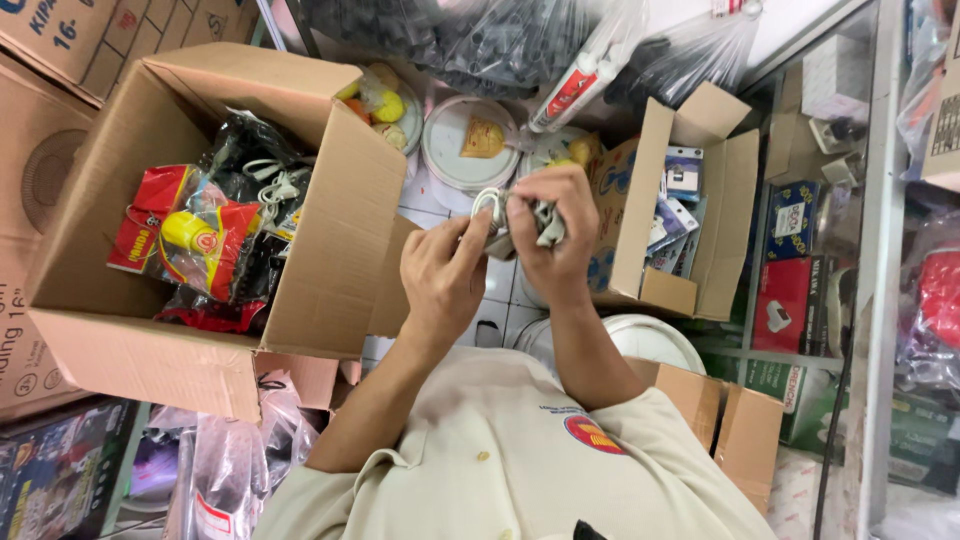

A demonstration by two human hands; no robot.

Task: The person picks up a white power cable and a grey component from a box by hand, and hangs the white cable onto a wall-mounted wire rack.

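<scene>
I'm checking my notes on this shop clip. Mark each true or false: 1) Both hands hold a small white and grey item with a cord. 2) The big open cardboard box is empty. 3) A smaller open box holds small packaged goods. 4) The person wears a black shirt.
1) True: the left hand and right hand both grip the small white and grey corded item between them.
2) False: the big cardboard box holds red and yellow packets and bagged white cables.
3) True: the smaller box holds small packaged goods.
4) False: the shirt is cream, with a round emblem.
</scene>
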